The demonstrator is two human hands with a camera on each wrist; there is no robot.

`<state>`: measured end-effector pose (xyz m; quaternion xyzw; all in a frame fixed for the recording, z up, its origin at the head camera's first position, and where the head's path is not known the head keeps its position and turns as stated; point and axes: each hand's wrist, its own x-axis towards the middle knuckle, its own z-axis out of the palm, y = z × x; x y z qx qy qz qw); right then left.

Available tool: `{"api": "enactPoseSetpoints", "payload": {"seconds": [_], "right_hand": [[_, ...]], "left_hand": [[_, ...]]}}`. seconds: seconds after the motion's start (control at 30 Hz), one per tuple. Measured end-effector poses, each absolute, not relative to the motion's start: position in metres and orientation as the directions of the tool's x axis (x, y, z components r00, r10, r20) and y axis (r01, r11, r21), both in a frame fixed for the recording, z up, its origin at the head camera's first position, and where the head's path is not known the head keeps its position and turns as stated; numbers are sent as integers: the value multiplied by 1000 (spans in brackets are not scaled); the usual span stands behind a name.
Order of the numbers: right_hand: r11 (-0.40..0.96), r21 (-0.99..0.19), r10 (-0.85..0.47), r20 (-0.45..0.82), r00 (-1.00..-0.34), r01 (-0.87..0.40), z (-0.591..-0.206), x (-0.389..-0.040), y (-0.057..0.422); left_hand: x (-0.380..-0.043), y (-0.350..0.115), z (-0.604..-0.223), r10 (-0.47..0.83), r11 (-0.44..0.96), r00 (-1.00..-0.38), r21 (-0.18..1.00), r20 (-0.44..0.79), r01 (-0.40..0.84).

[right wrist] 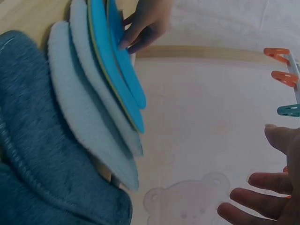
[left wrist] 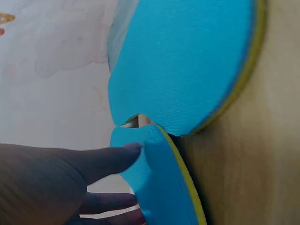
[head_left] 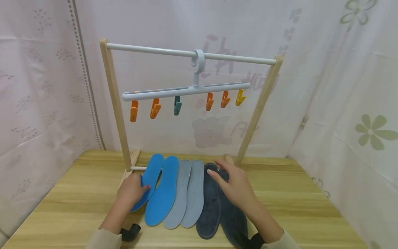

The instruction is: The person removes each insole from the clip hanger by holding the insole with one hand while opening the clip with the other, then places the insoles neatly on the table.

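Note:
My left hand [head_left: 132, 190] pinches the leftmost blue insole [head_left: 153, 171] by its outer edge, the thumb lying across its top and the fingers at its side. In the left wrist view this blue insole [left wrist: 161, 183] shows a yellow edge and tilts against the second blue insole [left wrist: 187, 61]. Two light grey insoles [head_left: 195, 197] lie to the right, beside two dark fuzzy insoles [head_left: 209, 207]. Over the far end of the dark pair, my right hand [head_left: 237, 188] holds nothing, thumb and fingers spread apart, as the right wrist view also shows.
A wooden stand [head_left: 113, 103] with a white top rod [head_left: 152, 50] rises behind the insoles. From the rod hangs a pale hanger [head_left: 186, 91] with several clips, orange, yellow and a green clip [head_left: 177, 105]. Printed curtains [head_left: 351, 86] surround the wooden table [head_left: 295, 200].

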<state>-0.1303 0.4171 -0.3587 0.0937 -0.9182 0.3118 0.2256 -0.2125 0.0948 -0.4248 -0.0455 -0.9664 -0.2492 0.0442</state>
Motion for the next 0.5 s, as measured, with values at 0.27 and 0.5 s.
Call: {"api": "enactPoseSetpoints", "payload": {"seconds": [0.27,0.5], "right_hand": [[882,-399,-24,493,-870,-251,-378,-121,432],[916,-316,-50,521,-852,-248,-393,-119,436]], "left_hand": [[-199,108,-415,156,887,-965,400,211,231],[-189,126,-401,300,851,-896,333,326,406]]}}
